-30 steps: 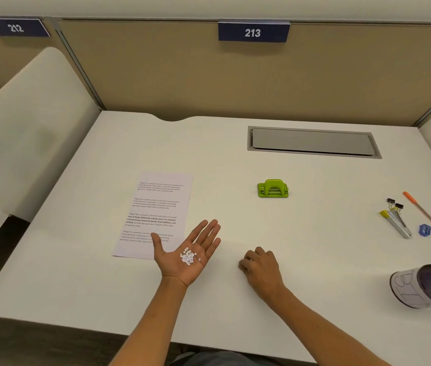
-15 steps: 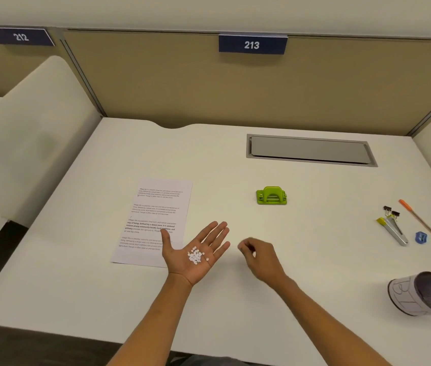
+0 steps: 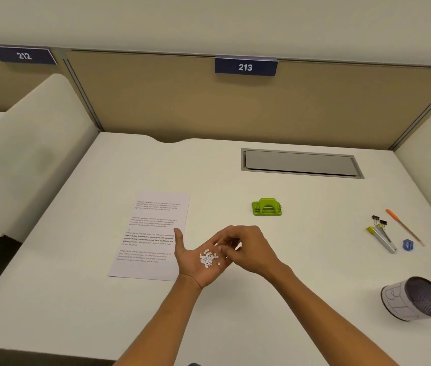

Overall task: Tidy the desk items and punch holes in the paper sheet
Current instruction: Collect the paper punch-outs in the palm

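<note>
While your left hand [image 3: 203, 256] lies spread, cupping small white paper punch-outs [image 3: 208, 258], keep it level as your right hand [image 3: 246, 249] pinches over it.

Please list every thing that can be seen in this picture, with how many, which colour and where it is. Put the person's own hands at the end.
desk: 1, white, fills the view
paper sheet: 1, white with black print, flat, left of centre
hole punch: 1, green, centre, beyond the hands
paper dots: many, white, in the left palm
binder clips: 2, black, right side
highlighter: 1, grey with yellow cap, beside the clips
pen: 1, orange, far right
sharpener: 1, blue, near the pen
pen cup: 1, dark mesh with white paper wrap, on its side, right front
cable hatch: 1, grey, rear right
number signs: 2, blue, 212 and 213, on the partition
left hand: palm up
right hand: fingers over the left palm
</note>
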